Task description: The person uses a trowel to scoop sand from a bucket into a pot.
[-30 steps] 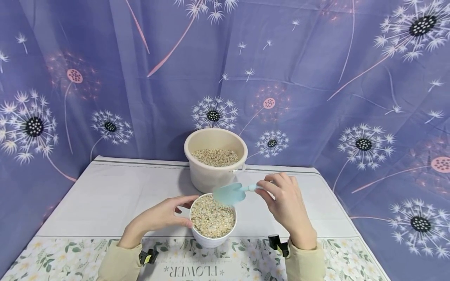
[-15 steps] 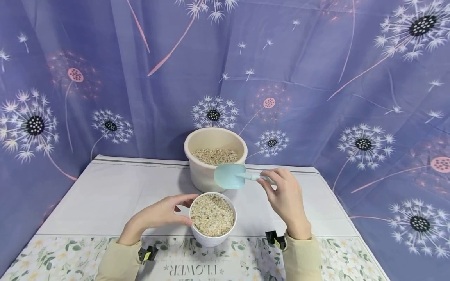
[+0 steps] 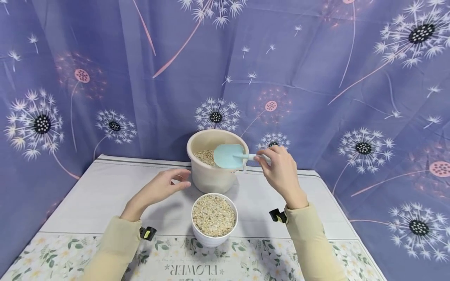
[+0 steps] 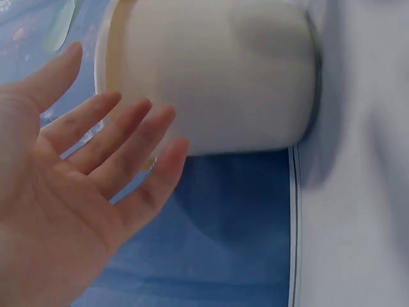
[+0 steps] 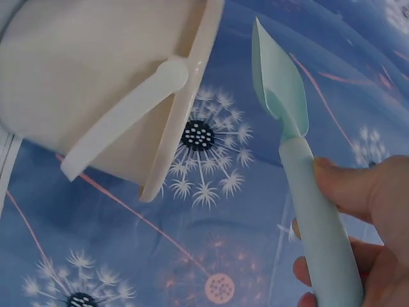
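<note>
My right hand (image 3: 280, 169) grips the handle of a light blue hand trowel (image 3: 229, 156). The trowel's blade overlaps the right front rim of a beige bucket (image 3: 212, 179) in the head view; the right wrist view has the trowel (image 5: 317, 217) just beyond the rim, its blade bare. Gravel-like grains (image 3: 204, 157) lie inside the bucket. My left hand (image 3: 162, 188) reaches toward the bucket's left side, fingers spread and holding nothing; the left wrist view shows its palm (image 4: 64, 211). In front of the bucket stands a white pot (image 3: 211, 241), filled near its rim with similar grains.
The table (image 3: 116, 187) carries a white cloth with a floral strip along the front. Behind it hangs a blue-purple dandelion curtain (image 3: 168, 101), close to the bucket's back. A white handle (image 5: 124, 121) hangs on the bucket's side.
My left hand has let go of the white pot and moved up toward the bucket. My right hand has lifted the trowel from over the pot to the bucket's rim.
</note>
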{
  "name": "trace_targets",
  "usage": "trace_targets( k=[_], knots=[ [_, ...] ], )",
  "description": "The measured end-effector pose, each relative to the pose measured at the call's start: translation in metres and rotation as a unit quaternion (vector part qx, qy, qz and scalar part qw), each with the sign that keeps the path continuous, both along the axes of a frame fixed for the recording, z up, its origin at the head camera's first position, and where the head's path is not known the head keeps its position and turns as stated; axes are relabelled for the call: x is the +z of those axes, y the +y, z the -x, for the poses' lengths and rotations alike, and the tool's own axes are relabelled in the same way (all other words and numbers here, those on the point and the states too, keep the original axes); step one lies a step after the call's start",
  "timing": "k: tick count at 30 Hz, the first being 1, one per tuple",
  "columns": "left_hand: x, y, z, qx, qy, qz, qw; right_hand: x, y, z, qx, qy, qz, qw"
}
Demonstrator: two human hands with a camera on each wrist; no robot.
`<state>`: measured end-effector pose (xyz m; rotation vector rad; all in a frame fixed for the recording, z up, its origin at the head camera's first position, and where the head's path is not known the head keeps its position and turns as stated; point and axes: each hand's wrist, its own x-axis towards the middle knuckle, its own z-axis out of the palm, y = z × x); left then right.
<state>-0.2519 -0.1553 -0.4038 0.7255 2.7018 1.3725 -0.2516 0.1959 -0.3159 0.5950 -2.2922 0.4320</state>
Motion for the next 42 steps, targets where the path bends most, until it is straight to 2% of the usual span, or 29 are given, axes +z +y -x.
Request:
trace_targets(
  k=[5, 10, 14, 19, 23, 27, 30, 38, 42],
  knots=[
    [0.003, -0.010, 0.025, 0.001, -0.012, 0.022, 0.9997, 0.011, -0.007, 0.014, -0.013, -0.034, -0.033, 0.999],
    [0.006, -0.013, 0.049, 0.027, -0.037, 0.006, 0.9989, 0.014, -0.019, 0.037, -0.034, -0.082, -0.076, 0.993],
    [0.009, -0.012, 0.060, 0.046, -0.066, -0.015, 0.9966, 0.008, -0.030, 0.057, -0.061, -0.118, -0.122, 0.984],
    [0.009, -0.009, 0.071, 0.046, -0.097, -0.041, 0.9934, -0.002, -0.043, 0.077, -0.084, -0.146, -0.156, 0.973],
    [0.007, -0.006, 0.077, 0.033, -0.108, -0.060, 0.9918, -0.010, -0.053, 0.089, -0.105, -0.156, -0.184, 0.965],
    [0.005, -0.002, 0.081, 0.017, -0.101, -0.075, 0.9919, -0.016, -0.061, 0.097, -0.121, -0.155, -0.236, 0.952],
    [0.004, -0.001, 0.082, 0.016, -0.095, -0.087, 0.9915, -0.017, -0.068, 0.103, -0.129, -0.156, -0.257, 0.945],
    [0.004, 0.005, 0.080, 0.009, -0.094, -0.101, 0.9904, -0.020, -0.075, 0.117, -0.178, -0.181, -0.251, 0.934],
    [0.003, 0.007, 0.081, 0.011, -0.089, -0.096, 0.9913, -0.024, -0.078, 0.122, -0.182, -0.178, -0.249, 0.934]
  ],
)
